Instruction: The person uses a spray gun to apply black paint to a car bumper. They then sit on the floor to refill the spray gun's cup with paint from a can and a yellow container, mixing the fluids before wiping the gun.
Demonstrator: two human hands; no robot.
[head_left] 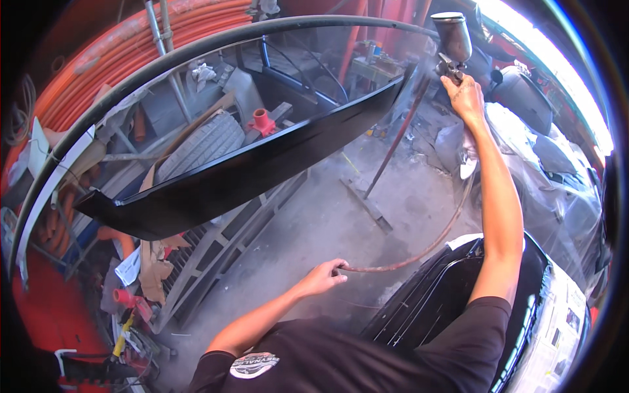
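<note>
Your right grip (466,99) clasps the spray gun (455,42), arm stretched forward; your left grip (320,278) holds the hose (400,264) nearer your body.

The long panel (255,170) was black, the spray gun (454,42) silver-grey, the hose (400,264) reddish brown, the coiled tubing (121,52) at upper left orange.

- Below your left fingers (341,280), you have a grey, dusty floor (308,226).
- Right of your right fingers (448,82), you get a slanting band of bright daylight (557,62).
- Left of those, you see a cluttered surface (372,71).
- Well left of both, you have coiled orange tubing (134,56).
</note>
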